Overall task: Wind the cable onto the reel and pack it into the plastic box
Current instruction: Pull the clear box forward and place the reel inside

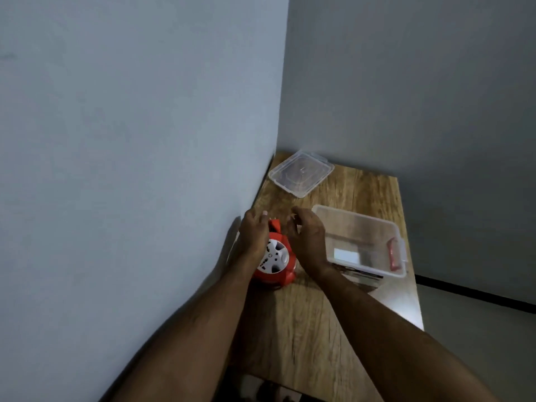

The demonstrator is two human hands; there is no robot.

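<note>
A red cable reel (277,264) with a white socket face stands on the wooden table (313,323), close to the left wall. My left hand (253,236) rests against the reel's left side and top. My right hand (306,237) hovers just right of the reel with its fingers curled and apart; whether it touches the reel is unclear. The clear plastic box (362,242) stands open to the right of my right hand, with a red clip on its right end. No loose cable shows.
The box's clear lid (301,173) lies flat at the table's far left corner. Grey walls close in on the left and behind. The table's right edge drops to the floor. Something dark sits under the box's near edge.
</note>
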